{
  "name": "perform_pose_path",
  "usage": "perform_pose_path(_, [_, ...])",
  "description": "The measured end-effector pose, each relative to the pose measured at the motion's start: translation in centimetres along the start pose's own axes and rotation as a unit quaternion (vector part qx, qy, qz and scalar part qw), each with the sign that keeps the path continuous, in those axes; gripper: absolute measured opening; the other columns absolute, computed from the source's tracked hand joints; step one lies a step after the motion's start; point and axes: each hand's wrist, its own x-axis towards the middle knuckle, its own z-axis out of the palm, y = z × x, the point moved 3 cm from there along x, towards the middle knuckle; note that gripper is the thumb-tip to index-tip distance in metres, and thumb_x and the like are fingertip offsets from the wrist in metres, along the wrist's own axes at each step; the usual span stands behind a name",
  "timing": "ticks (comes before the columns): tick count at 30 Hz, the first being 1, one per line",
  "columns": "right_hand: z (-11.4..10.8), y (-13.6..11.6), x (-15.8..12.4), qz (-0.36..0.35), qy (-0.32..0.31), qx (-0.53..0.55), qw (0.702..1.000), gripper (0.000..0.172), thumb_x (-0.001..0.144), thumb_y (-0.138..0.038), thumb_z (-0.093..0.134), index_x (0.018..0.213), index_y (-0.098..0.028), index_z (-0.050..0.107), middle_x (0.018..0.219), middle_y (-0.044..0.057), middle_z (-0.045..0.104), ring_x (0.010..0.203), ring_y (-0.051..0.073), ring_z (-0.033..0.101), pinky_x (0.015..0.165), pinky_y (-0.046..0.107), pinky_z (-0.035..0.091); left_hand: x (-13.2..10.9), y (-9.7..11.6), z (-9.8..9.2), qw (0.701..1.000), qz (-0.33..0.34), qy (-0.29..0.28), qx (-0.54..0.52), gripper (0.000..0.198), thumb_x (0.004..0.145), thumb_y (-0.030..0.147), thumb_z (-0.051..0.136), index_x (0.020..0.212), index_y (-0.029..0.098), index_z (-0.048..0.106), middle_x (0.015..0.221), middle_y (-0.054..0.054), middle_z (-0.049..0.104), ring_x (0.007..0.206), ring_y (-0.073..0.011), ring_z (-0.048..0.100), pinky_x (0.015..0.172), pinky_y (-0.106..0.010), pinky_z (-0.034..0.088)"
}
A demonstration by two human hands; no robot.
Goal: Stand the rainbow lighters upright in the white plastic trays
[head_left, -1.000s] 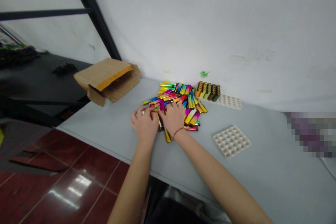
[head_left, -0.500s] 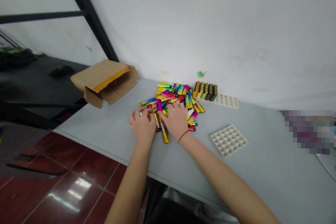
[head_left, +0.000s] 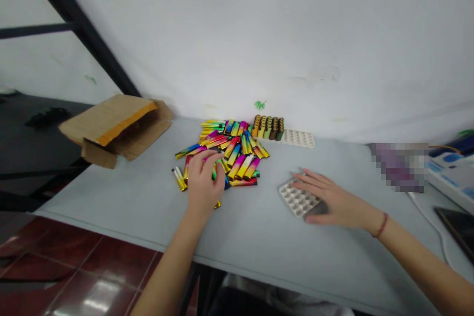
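My left hand (head_left: 204, 177) is over the near side of a pile of shiny rainbow-coloured lighters (head_left: 240, 165). Its fingers are curved, with a gap between index finger and thumb through which lighters show; no lighter is plainly gripped, and the palm side is hidden. My right hand (head_left: 328, 200), fingers spread, reaches over a white tray (head_left: 294, 199) with rows of round hollows. The fingers cover its right part; whether they touch it I cannot tell. One yellow and white lighter (head_left: 179, 179) lies at the pile's left edge.
Behind the pile stands a block of upright lighters (head_left: 268, 127) in rows, beside a second white holed tray (head_left: 298, 138) near the wall. An open cardboard box (head_left: 111, 121) lies on the left of the grey table (head_left: 122, 207). A white cable (head_left: 429, 222) and a dark flat device (head_left: 457, 229) are right.
My right hand has left the pile and moved right to the white tray, its fingers now spread. My left hand stays at the pile. The view has swung to the right.
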Motion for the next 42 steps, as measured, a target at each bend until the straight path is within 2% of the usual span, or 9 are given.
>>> perform_pose_path(5, [1.3,4.3,-3.1,0.071,0.103,-0.041,0.991,0.060,0.087,-0.050,0.063,0.142,-0.028,0.054,0.152,0.014,0.045,0.143,0.034,0.038,0.113,0.054,0.039,0.8,5.2,1.6,0.971,0.175,-0.137,-0.087,0.020,0.090,0.013,0.051,0.100,0.020,0.067,0.103,-0.009,0.068,0.099,-0.0196,0.062,0.091,-0.035,0.050])
perform_pose_path(8, [0.9,7.8,-3.6,0.123,0.171,-0.098,0.973,0.059,0.088,-0.051,0.059,0.138,-0.021,0.059,0.136,0.022,0.053,0.130,0.036,0.051,0.110,0.053,0.041,1.1,7.3,2.9,0.941,0.246,-0.197,-0.119,0.020,0.091,0.012,0.050,0.099,0.019,0.067,0.101,-0.008,0.069,0.095,-0.0188,0.063,0.089,-0.035,0.050])
perform_pose_path(12, [-0.2,12.0,-1.9,0.180,0.213,-0.171,0.945,0.052,0.092,-0.042,0.050,0.133,-0.012,0.061,0.119,0.022,0.062,0.120,0.035,0.057,0.110,0.055,0.038,0.5,9.3,5.8,0.903,0.305,-0.267,-0.141,0.019,0.090,0.014,0.050,0.100,0.018,0.066,0.102,-0.008,0.069,0.095,-0.0192,0.062,0.087,-0.034,0.050])
perform_pose_path(18, [-0.9,14.6,2.4,0.234,0.194,-0.187,0.934,0.040,0.092,-0.019,0.039,0.125,-0.012,0.062,0.128,0.017,0.065,0.127,0.029,0.054,0.115,0.053,0.034,-0.9,10.3,10.6,0.869,0.314,-0.356,-0.139,0.020,0.091,0.015,0.050,0.101,0.018,0.066,0.104,-0.007,0.068,0.097,-0.0195,0.061,0.089,-0.034,0.049])
perform_pose_path(23, [-0.7,14.4,3.7,0.280,0.198,-0.179,0.922,0.041,0.095,-0.017,0.037,0.126,-0.021,0.063,0.143,0.014,0.056,0.138,0.038,0.043,0.102,0.068,0.041,-1.1,10.7,12.0,0.866,0.307,-0.373,-0.128,0.019,0.091,0.015,0.051,0.101,0.018,0.067,0.103,-0.007,0.068,0.097,-0.0205,0.060,0.090,-0.035,0.050])
perform_pose_path(27, [-1.0,13.5,3.5,0.313,0.186,-0.157,0.918,0.041,0.099,-0.020,0.035,0.130,-0.025,0.060,0.152,0.010,0.048,0.144,0.040,0.033,0.101,0.077,0.035,-1.3,10.6,12.3,0.869,0.295,-0.370,-0.145,0.021,0.091,0.016,0.050,0.104,0.018,0.066,0.107,-0.008,0.067,0.101,-0.0204,0.061,0.093,-0.035,0.051])
perform_pose_path(32, [0.6,8.2,1.8,0.215,0.246,-0.139,0.935,0.043,0.100,-0.029,0.038,0.135,-0.012,0.055,0.148,0.020,0.050,0.143,0.034,0.037,0.112,0.059,0.037,-2.1,9.8,12.3,0.880,0.267,-0.362,-0.151,0.033,0.092,0.029,0.053,0.121,0.017,0.062,0.129,-0.013,0.062,0.127,-0.0263,0.054,0.110,-0.044,0.044])
perform_pose_path(36, [3.9,3.1,0.3,0.123,0.174,-0.099,0.972,0.048,0.100,-0.042,0.043,0.141,-0.018,0.051,0.153,0.015,0.045,0.144,0.029,0.037,0.116,0.055,0.033,-2.5,8.9,12.5,0.893,0.218,-0.382,-0.095,0.055,0.093,0.042,0.053,0.139,0.013,0.051,0.150,-0.018,0.048,0.143,-0.0332,0.039,0.116,-0.053,0.036])
perform_pose_path(42, [3.9,2.2,0.1,0.146,0.137,-0.070,0.977,0.052,0.098,-0.043,0.048,0.143,-0.017,0.050,0.152,0.016,0.046,0.144,0.030,0.038,0.116,0.058,0.031,-2.7,8.6,12.8,0.889,0.205,-0.403,-0.069,0.061,0.095,0.049,0.047,0.144,0.013,0.047,0.156,-0.018,0.041,0.147,-0.0310,0.033,0.118,-0.053,0.032])
